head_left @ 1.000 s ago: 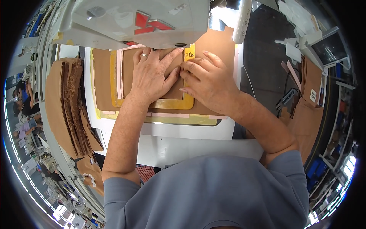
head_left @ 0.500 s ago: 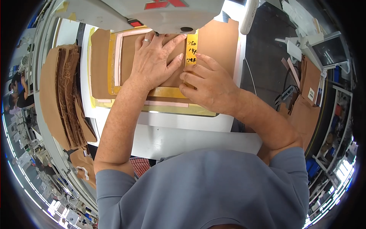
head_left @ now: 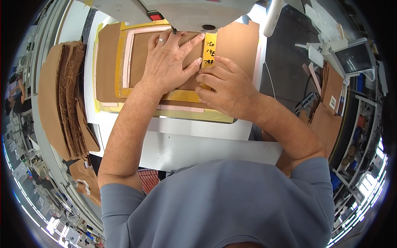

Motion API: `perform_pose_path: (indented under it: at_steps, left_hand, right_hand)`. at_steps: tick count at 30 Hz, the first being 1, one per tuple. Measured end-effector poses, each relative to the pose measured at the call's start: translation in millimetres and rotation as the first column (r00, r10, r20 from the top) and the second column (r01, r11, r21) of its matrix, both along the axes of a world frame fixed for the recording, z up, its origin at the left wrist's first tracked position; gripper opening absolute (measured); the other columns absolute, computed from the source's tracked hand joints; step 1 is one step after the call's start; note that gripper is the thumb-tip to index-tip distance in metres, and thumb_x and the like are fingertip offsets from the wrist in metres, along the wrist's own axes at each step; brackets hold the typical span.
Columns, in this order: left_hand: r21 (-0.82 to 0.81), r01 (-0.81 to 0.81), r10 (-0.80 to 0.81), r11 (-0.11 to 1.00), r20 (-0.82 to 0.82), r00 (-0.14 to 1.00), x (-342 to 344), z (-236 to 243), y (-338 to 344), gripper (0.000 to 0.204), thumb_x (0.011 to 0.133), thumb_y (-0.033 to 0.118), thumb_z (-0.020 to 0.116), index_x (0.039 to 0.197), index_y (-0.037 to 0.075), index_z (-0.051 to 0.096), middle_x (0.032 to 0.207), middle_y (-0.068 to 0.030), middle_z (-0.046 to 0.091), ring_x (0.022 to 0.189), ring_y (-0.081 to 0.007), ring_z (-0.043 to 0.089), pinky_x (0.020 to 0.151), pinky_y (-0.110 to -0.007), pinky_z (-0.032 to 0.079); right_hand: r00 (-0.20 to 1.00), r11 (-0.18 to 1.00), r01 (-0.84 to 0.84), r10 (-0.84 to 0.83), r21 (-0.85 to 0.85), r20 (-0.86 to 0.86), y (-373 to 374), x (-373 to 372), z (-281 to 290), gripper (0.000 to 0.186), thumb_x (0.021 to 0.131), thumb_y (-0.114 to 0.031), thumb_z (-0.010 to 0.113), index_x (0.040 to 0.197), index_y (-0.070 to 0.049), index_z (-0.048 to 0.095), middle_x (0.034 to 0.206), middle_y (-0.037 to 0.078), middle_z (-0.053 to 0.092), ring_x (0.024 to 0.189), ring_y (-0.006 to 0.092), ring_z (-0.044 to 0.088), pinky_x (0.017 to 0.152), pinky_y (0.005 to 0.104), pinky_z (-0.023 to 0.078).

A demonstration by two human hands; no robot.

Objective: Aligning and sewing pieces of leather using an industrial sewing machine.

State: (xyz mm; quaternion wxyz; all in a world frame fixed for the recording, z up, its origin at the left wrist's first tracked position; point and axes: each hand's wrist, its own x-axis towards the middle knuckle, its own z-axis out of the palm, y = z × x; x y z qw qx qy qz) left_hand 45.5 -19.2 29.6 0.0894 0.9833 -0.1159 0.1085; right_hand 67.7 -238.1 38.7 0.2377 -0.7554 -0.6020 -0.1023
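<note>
A rectangular frame with yellow edges (head_left: 120, 66) and pale pink inner strips lies on a larger brown sheet (head_left: 240, 45). Inside the frame is a brown panel (head_left: 139, 53). My left hand (head_left: 167, 66) rests flat on that panel, fingers spread, thumb and forefinger reaching to the frame's right side; some fingertips are hidden beneath the machine head. On the frame's right yellow strip (head_left: 210, 39), which carries dark handwriting, lie the fingertips of my right hand (head_left: 233, 89). Its fingers are slightly bent and apart, with nothing visible gripped in them.
A white sewing machine head (head_left: 194, 14) overhangs the far side of the frame. Stacked brown pieces with frayed edges (head_left: 68, 99) stand at the left. A screen (head_left: 353, 56) and brown panels (head_left: 331, 89) are at the right. The white table edge (head_left: 206, 151) runs before me.
The whole view has shifted slightly, with more of the frame's far side showing. Both hands stay at nearly the same places on the frame; my right fingers have moved only a little.
</note>
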Motion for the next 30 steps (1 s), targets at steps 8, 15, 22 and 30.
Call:
perform_pose_path:
  at_steps: [8,15,22,30]
  left_hand:
    - [-0.043,0.026,-0.026,0.999,0.005,1.0,0.9,-1.3,-0.2,0.053,0.093,0.046,0.065,0.144,0.029,0.062,0.136,-0.0095,0.057,0.128,-0.0291,0.051,0.114,-0.049,0.026]
    - [-0.034,0.047,-0.047,0.998,0.014,0.999,2.1,-2.8,-0.4,0.052,0.093,0.042,0.065,0.143,0.027,0.063,0.137,-0.0068,0.058,0.126,-0.0268,0.052,0.113,-0.048,0.026]
    - [-0.032,0.05,-0.049,0.998,0.01,0.999,1.9,-2.1,-0.9,0.053,0.092,0.039,0.067,0.143,0.025,0.063,0.138,-0.0054,0.059,0.128,-0.0231,0.053,0.113,-0.049,0.027]
    - [-0.067,0.096,-0.089,0.993,0.094,0.992,6.1,1.2,-5.5,0.041,0.088,0.027,0.075,0.128,0.02,0.072,0.13,0.0038,0.067,0.118,-0.0169,0.062,0.112,-0.047,0.029]
  right_hand:
    - [1.0,1.0,0.015,-0.014,0.014,-0.012,-2.7,-1.1,-2.7,0.009,0.081,-0.016,0.071,0.089,-0.013,0.068,0.106,0.002,0.066,0.109,0.0197,0.063,0.109,0.0473,0.047]
    - [1.0,0.999,-0.004,0.003,-0.033,-0.023,-6.6,0.6,-8.8,0.029,0.075,-0.026,0.083,0.096,-0.014,0.067,0.115,0.002,0.063,0.116,0.0211,0.062,0.11,0.0499,0.046]
    - [0.999,0.999,0.004,-0.005,-0.037,-0.047,-6.2,-0.5,-6.4,0.029,0.075,-0.026,0.083,0.097,-0.015,0.067,0.116,0.002,0.063,0.118,0.021,0.061,0.111,0.0502,0.045]
    - [0.999,0.996,0.046,-0.046,0.071,-0.015,-2.9,3.3,-6.3,0.013,0.079,-0.016,0.074,0.088,-0.012,0.066,0.104,0.002,0.064,0.108,0.0191,0.062,0.106,0.045,0.05]
